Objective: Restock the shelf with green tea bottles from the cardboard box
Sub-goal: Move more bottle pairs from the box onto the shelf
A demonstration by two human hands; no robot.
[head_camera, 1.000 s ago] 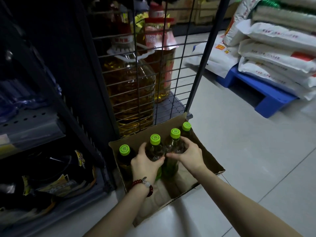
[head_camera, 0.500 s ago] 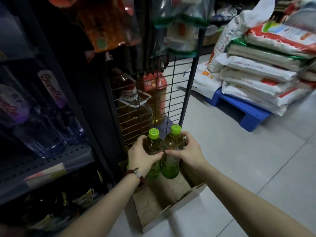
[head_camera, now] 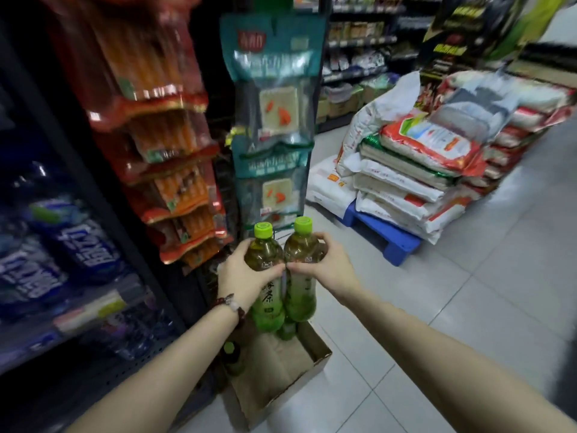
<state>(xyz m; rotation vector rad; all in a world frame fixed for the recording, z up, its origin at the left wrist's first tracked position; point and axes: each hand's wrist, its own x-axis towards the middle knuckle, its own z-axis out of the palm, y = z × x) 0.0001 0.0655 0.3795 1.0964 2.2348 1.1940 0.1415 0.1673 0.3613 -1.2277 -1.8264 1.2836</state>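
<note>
Head cam: left hand [head_camera: 242, 278] and right hand [head_camera: 324, 267] each wrap a clear plastic green-capped tea bottle [head_camera: 265, 276], pressed together so both carry at once. Below the grip sits the brown cardboard box [head_camera: 290, 379], more bottles inside.

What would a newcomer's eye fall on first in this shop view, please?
Two green tea bottles, the left bottle gripped by the left hand and the right bottle by the right hand, are held above the cardboard box. Stacked rice sacks fill the right.
</note>
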